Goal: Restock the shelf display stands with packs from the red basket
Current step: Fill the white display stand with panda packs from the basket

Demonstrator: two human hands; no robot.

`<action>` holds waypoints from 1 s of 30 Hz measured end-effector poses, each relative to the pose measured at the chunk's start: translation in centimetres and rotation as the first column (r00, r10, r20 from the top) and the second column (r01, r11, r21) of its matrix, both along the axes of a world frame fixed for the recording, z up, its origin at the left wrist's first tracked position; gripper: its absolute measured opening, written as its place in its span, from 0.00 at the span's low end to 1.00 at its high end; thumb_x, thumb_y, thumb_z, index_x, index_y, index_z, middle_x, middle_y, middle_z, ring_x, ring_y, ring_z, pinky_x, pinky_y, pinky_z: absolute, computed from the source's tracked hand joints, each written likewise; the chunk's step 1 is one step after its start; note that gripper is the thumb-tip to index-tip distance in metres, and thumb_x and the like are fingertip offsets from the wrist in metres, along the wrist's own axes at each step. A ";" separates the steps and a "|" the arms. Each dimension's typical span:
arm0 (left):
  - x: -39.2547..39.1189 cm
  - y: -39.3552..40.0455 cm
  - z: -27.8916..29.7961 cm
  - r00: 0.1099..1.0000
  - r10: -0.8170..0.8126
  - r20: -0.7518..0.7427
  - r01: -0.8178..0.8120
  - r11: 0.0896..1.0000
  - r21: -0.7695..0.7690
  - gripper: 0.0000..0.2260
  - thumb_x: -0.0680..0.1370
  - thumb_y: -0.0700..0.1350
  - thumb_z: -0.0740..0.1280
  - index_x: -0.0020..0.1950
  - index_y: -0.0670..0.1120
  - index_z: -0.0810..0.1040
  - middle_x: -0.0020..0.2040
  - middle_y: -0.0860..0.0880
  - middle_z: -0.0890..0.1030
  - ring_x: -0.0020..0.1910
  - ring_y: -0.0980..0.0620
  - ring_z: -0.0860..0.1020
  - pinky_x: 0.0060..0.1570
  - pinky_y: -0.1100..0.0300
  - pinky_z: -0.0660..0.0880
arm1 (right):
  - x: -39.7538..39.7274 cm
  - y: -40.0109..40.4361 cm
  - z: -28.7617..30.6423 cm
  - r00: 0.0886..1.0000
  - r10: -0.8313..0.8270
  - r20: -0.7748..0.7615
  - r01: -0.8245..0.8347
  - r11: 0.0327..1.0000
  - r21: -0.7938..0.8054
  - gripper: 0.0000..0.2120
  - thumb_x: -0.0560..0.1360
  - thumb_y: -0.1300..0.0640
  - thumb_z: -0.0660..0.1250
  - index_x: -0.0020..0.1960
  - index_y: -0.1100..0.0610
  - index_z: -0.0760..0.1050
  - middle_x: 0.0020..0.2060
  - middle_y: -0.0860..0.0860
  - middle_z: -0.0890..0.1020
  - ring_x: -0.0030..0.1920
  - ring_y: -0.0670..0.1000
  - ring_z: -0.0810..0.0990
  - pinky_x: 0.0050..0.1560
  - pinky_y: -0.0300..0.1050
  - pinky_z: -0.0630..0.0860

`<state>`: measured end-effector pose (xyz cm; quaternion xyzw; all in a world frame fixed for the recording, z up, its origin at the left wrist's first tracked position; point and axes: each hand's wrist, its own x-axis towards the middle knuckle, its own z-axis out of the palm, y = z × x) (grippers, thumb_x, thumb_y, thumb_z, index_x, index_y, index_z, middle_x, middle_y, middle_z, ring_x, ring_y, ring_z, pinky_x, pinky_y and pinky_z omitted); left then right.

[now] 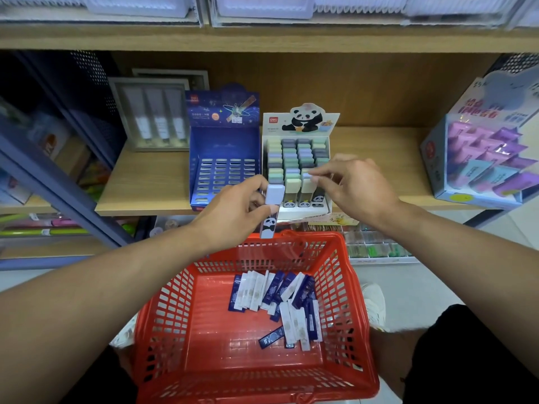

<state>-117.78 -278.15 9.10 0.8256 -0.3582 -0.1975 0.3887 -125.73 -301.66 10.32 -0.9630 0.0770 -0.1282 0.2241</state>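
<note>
My left hand grips a panda pack with a pale lilac cap, upright, just in front of the white panda display stand. My right hand hovers over that stand's front rows, its fingertips pinching the top of a pack there. The stand is nearly full of pastel-capped packs. Left of it, the blue display stand shows rows of empty slots. Below, the red basket holds several blue and white packs on its floor.
Both stands sit on a wooden shelf. A grey framed display stands at the back left, and a pale blue box of purple packs at the right. Another shelf board runs overhead. Lower shelves hold pens and small goods.
</note>
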 end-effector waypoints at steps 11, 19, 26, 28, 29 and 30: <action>-0.9 -1.1 0.3 0.996 -0.009 -0.090 0.006 0.999 -0.040 0.11 0.78 0.53 0.72 0.47 0.49 0.72 0.38 0.52 0.86 0.43 0.47 0.84 0.52 0.42 0.78 | -1.7 3.3 0.8 0.990 0.143 0.020 -0.135 0.871 0.472 0.09 0.73 0.51 0.76 0.52 0.50 0.82 0.42 0.45 0.85 0.43 0.48 0.83 0.47 0.52 0.81; -0.9 -1.4 -0.5 0.978 0.060 0.199 -0.058 0.998 -0.016 0.13 0.77 0.54 0.72 0.60 0.54 0.76 0.54 0.63 0.79 0.49 0.65 0.79 0.55 0.54 0.79 | -2.1 0.9 1.2 0.991 0.101 -0.087 -0.053 0.899 0.435 0.04 0.77 0.53 0.72 0.48 0.50 0.78 0.40 0.47 0.83 0.40 0.47 0.82 0.46 0.52 0.82; 0.9 -1.3 -2.4 0.915 -0.193 0.355 0.098 0.958 0.269 0.43 0.77 0.57 0.70 0.83 0.53 0.45 0.82 0.57 0.44 0.81 0.57 0.43 0.80 0.49 0.51 | -2.1 -2.4 0.3 0.994 -0.037 -0.108 0.061 0.972 0.229 0.05 0.78 0.52 0.70 0.52 0.45 0.76 0.43 0.43 0.82 0.41 0.42 0.81 0.42 0.38 0.77; 1.0 -1.3 -3.0 0.905 -0.237 0.352 0.121 0.939 0.323 0.46 0.77 0.58 0.70 0.83 0.52 0.41 0.82 0.57 0.39 0.80 0.57 0.39 0.80 0.49 0.49 | -2.1 -2.4 0.1 0.996 -0.050 -0.076 0.064 0.980 0.191 0.05 0.78 0.52 0.70 0.52 0.45 0.77 0.43 0.42 0.82 0.42 0.40 0.79 0.39 0.28 0.71; 1.0 -1.3 -3.1 0.906 -0.236 0.350 0.118 0.937 0.328 0.46 0.77 0.58 0.70 0.82 0.53 0.40 0.81 0.58 0.38 0.80 0.57 0.39 0.80 0.48 0.49 | -2.0 -2.4 0.1 0.997 -0.054 -0.062 0.065 0.981 0.181 0.04 0.78 0.53 0.70 0.51 0.45 0.77 0.42 0.41 0.81 0.43 0.40 0.79 0.38 0.26 0.69; 1.0 -1.3 -3.1 0.908 -0.232 0.348 0.114 0.938 0.328 0.46 0.77 0.58 0.70 0.82 0.53 0.39 0.81 0.58 0.37 0.80 0.57 0.38 0.80 0.48 0.49 | -2.0 -2.3 0.0 0.997 -0.056 -0.052 0.065 0.982 0.176 0.04 0.78 0.53 0.70 0.51 0.46 0.77 0.42 0.41 0.81 0.43 0.39 0.78 0.37 0.24 0.68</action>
